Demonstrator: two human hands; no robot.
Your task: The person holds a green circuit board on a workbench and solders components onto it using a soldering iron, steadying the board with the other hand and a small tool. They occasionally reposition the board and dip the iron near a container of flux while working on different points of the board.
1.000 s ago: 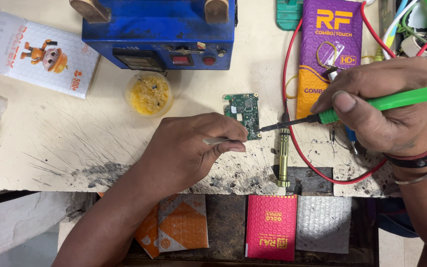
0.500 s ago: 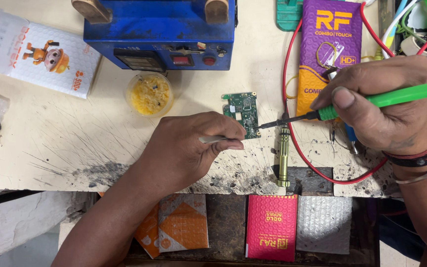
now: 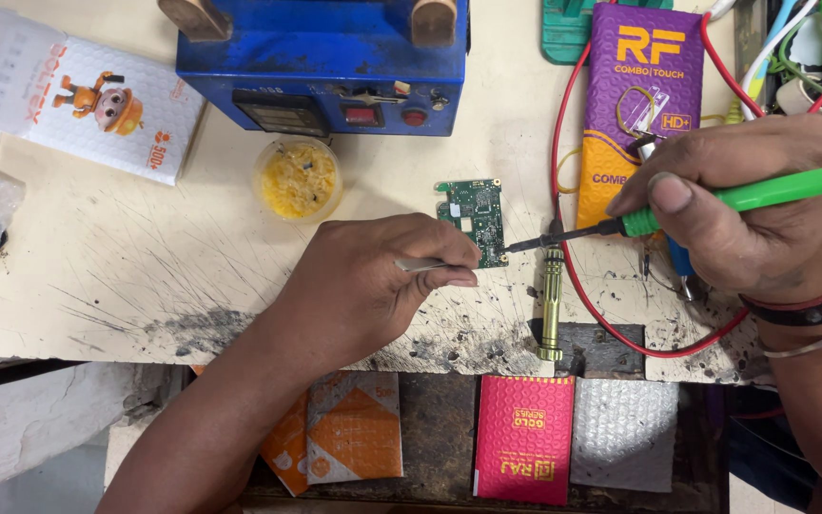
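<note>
The board (image 3: 474, 215), small and green, lies flat on the scarred bench (image 3: 145, 276), just below the blue unit (image 3: 321, 57). The left hand (image 3: 373, 286) is closed on tweezers (image 3: 420, 265), whose tips reach the board's lower edge. The right hand (image 3: 734, 209) is closed round a green iron (image 3: 677, 209), its tip touching the board's lower right corner. A yellow paste tub (image 3: 297, 178) sits near, to the left.

A scratched, scorch-marked pale worktable (image 3: 145, 286) fills the view under even light, with grey floor (image 3: 30, 447) below its front edge
</note>
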